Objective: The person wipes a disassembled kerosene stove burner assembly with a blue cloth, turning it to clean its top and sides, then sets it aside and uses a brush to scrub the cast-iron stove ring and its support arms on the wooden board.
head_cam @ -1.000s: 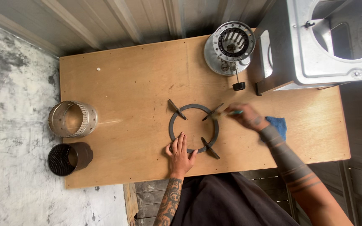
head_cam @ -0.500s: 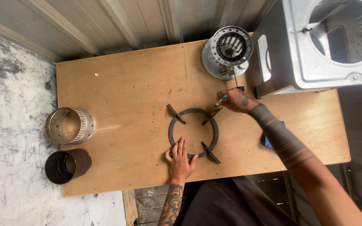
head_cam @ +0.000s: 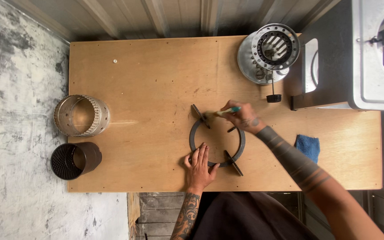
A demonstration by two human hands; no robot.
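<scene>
Right hand point(head_cam: 244, 118) pinched on a small brush point(head_cam: 226, 111), handle running away to its left toward the ring stand's point(head_cam: 218, 141) far-left prong, while left hand point(head_cam: 199, 165) lies flat on the ring's near rim.

matt dark metal ring point(head_cam: 195, 133), seemingly rusty, on smooth plywood table point(head_cam: 147, 75).
</scene>
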